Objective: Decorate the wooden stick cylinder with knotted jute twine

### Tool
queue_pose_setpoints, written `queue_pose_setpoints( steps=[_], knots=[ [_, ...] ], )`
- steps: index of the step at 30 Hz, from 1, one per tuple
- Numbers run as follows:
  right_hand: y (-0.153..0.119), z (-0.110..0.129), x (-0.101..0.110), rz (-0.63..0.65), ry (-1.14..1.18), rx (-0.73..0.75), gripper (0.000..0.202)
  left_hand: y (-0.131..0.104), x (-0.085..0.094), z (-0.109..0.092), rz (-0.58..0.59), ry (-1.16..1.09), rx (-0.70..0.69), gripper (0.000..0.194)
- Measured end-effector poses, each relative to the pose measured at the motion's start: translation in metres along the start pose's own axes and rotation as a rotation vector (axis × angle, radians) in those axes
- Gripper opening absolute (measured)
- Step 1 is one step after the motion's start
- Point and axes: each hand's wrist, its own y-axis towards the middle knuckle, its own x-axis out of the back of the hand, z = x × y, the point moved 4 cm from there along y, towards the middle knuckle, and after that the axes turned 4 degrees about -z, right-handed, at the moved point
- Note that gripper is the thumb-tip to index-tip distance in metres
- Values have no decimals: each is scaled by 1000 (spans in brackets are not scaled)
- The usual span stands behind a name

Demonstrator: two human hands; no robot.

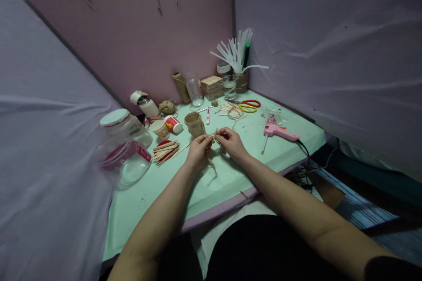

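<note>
Brown twine (211, 164) hangs over the worktop (237, 184), just in front of a textured brown cup (195, 125); it looks light, soft and limp, probably best held by the fingertips near the worked part. The left hand (198, 150) and right hand (231, 144) pinch it between thumb and fingers, nearly meeting, both forearms reaching forward and inward.

Your bench (132, 215) looks dim, with soft shadows near your arms (165, 206). The front jar (133, 167) is blurry, and the edges look stretched.
</note>
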Motion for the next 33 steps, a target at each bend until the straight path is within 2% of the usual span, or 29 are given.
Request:
queue_pose_setpoints(
  steps=[3,6,12,15,18,20,26,33],
  knots=[
    [1,-4,-1,40,82,-162,14,-4,0,-6,-80,179,-237,27],
    [1,-4,-1,54,69,-161,18,-4,1,-5,-107,258,-319,25],
    [3,-7,4,3,-50,-58,20,0,3,-7,-76,253,-291,23],
    [8,-11,16,-166,-142,-7,22,0,5,-8,-54,280,-260,23],
    [13,-16,26,-315,-125,-52,24,1,9,-8,-71,323,-224,20],
    [14,-19,27,-288,-80,-91,25,1,11,-7,-88,327,-216,19],
    [9,-15,10,-28,7,-128,28,0,10,-6,-81,263,-205,21],
    [3,-11,3,30,-65,-42,23,-3,5,-10,-88,261,-222,21]
  ],
)
